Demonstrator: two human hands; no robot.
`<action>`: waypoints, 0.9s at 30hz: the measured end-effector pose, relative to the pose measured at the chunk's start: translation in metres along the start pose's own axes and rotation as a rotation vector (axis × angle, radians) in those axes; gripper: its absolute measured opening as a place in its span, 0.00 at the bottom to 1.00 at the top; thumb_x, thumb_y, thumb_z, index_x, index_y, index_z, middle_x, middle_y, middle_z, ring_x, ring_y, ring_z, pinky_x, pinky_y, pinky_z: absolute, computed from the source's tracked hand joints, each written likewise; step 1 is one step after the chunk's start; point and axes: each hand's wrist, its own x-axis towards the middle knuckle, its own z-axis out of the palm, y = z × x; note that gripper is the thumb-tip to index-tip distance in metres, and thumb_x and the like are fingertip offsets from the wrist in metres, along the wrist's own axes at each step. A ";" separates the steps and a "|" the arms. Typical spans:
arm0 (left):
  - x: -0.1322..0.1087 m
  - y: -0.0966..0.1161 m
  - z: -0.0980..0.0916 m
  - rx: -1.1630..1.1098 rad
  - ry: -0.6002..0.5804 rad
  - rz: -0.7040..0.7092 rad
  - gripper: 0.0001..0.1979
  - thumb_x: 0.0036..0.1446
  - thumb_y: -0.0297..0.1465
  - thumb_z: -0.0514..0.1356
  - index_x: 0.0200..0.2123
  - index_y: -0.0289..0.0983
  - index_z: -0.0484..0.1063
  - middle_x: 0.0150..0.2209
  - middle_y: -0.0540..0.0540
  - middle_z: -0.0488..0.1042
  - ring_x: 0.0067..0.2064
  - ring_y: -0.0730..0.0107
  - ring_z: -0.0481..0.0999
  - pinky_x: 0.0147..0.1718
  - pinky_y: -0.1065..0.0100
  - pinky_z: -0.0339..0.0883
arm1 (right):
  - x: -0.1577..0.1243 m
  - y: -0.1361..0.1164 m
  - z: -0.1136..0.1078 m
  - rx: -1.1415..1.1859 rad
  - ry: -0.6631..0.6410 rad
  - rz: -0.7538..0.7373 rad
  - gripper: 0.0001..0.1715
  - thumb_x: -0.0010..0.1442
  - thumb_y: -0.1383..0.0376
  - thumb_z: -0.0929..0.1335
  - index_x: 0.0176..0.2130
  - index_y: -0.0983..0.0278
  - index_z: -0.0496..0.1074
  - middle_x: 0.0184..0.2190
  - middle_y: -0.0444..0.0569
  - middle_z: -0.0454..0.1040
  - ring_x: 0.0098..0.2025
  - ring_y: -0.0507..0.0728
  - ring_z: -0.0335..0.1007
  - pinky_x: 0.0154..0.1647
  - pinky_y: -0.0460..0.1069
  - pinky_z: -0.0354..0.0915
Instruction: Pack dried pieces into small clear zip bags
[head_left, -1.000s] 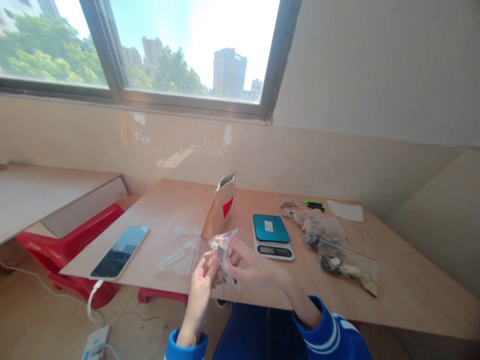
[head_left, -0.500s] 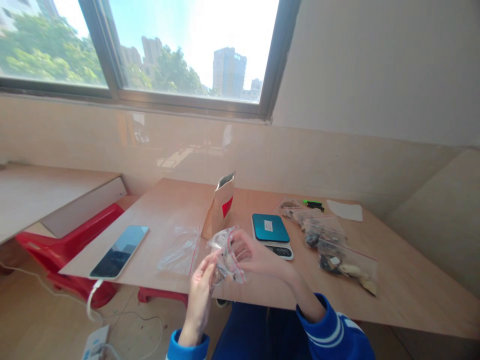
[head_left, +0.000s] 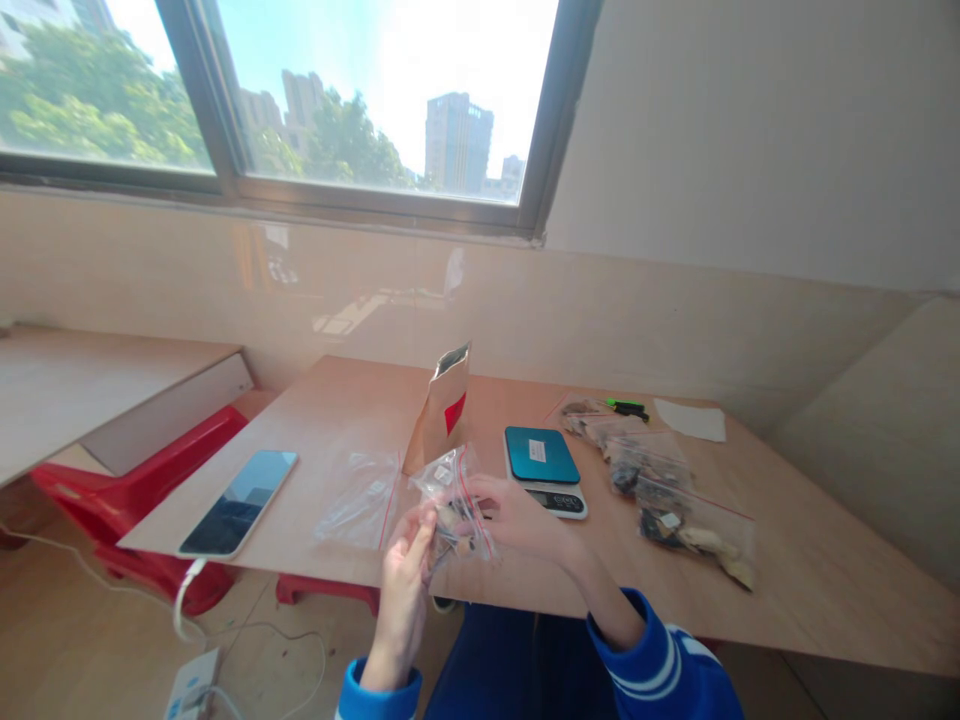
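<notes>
A clear zip-lock bag (head_left: 442,475) with a red seal line and a small white label is held above the table's front edge. Dark and pale dried pieces show through its plastic. My left hand (head_left: 406,570) is closed on the bag's left side, thumb on top. From the right, my right hand (head_left: 521,517) reaches to the red-lined mouth with fingers bent. Its fingertips seem to be inside the bag, partly hidden by plastic; what they pinch cannot be made out. Behind the bag stands an open kraft paper pouch (head_left: 437,420) with a red patch.
A blue-topped kitchen scale (head_left: 541,455) sits beyond my right hand. Several filled zip-lock bags (head_left: 697,530), a green-and-black pen (head_left: 627,408) and white paper (head_left: 690,420) lie right. Left are a flat clear bag (head_left: 360,500), a cabled phone (head_left: 238,503) and a red chair (head_left: 142,480).
My right hand has lowered and its fingers have moved further into the bag's mouth. The bag has spread flatter, showing more of its contents. My left hand keeps its hold.
</notes>
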 end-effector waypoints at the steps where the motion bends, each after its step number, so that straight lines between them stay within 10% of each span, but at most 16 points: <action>1: 0.000 0.001 0.001 0.000 0.011 -0.002 0.18 0.52 0.38 0.65 0.46 0.38 0.75 0.46 0.42 0.79 0.49 0.58 0.77 0.51 0.59 0.69 | 0.000 0.001 0.001 0.045 0.011 0.018 0.18 0.56 0.58 0.72 0.46 0.60 0.75 0.44 0.49 0.76 0.45 0.58 0.74 0.49 0.54 0.69; 13: -0.007 0.012 0.010 -0.075 0.101 -0.058 0.11 0.52 0.32 0.63 0.40 0.41 0.78 0.54 0.44 0.75 0.63 0.54 0.64 0.62 0.56 0.56 | 0.010 0.006 -0.001 0.282 0.336 0.028 0.20 0.47 0.59 0.76 0.40 0.62 0.75 0.44 0.51 0.78 0.46 0.58 0.74 0.53 0.55 0.68; 20: -0.005 0.007 0.003 -0.114 0.162 -0.112 0.08 0.48 0.30 0.65 0.35 0.40 0.79 0.52 0.42 0.77 0.64 0.51 0.63 0.60 0.55 0.60 | 0.058 -0.020 -0.052 0.117 0.674 -0.204 0.21 0.52 0.58 0.73 0.45 0.62 0.74 0.45 0.51 0.78 0.47 0.57 0.74 0.52 0.54 0.70; 27: 0.002 0.004 -0.010 -0.189 0.081 -0.135 0.14 0.56 0.32 0.62 0.46 0.37 0.75 0.53 0.41 0.75 0.60 0.59 0.69 0.59 0.58 0.62 | 0.133 -0.033 -0.092 -0.367 0.505 -0.258 0.17 0.57 0.61 0.70 0.47 0.61 0.76 0.47 0.48 0.79 0.44 0.57 0.76 0.48 0.52 0.71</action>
